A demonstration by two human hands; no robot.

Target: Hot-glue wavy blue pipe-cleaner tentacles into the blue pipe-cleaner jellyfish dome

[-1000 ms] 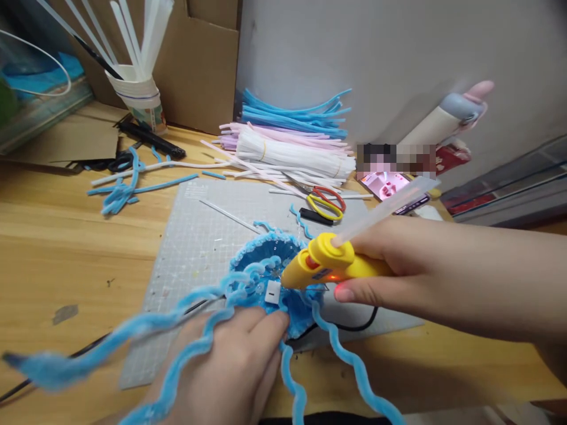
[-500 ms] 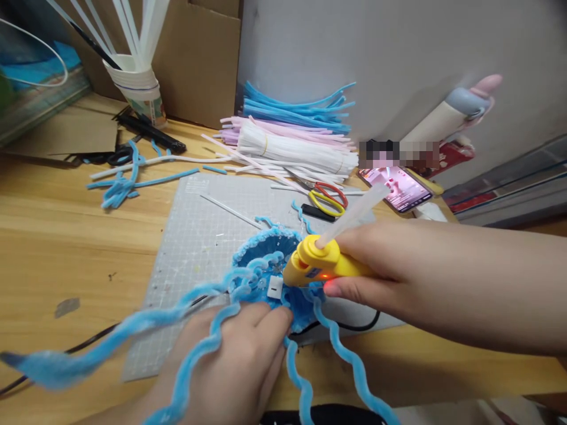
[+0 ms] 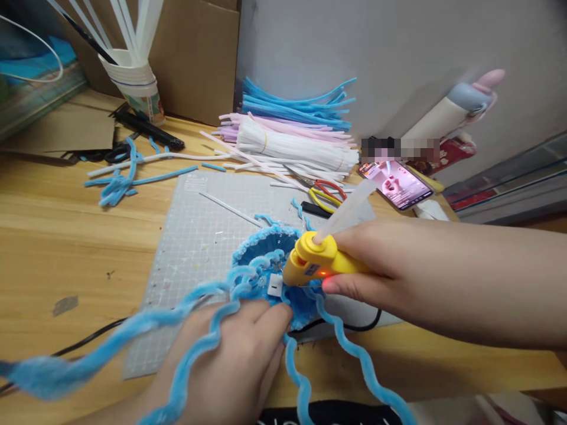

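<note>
My right hand (image 3: 358,260) is closed round a yellow hot glue gun (image 3: 310,260) with its red light lit and a translucent glue stick (image 3: 348,209) standing out of its back. The nozzle points into a blue pipe-cleaner piece (image 3: 248,242), round and hollow with a fuzzy rim; the tip itself is hidden. A small white square part (image 3: 274,285) sits inside it. My left hand (image 3: 248,348) is closed at the near edge, its fingertips hidden against the blue piece. Wavy blue pipe cleaners (image 3: 354,348) trail from the piece toward me, two passing over my left hand and wrist.
Under the work lies a grey cutting mat (image 3: 186,236). Behind are bundles of blue (image 3: 292,106) and white pipe cleaners (image 3: 292,147), red-and-yellow-handled pliers (image 3: 325,198) and a phone (image 3: 396,183). A cup (image 3: 135,88) of glue sticks stands at back left. A black cord (image 3: 88,336) crosses the table.
Both hands, the glue gun and the blue piece hold almost the same position. The loose wavy ends have swung slightly, and the view has shifted a little.
</note>
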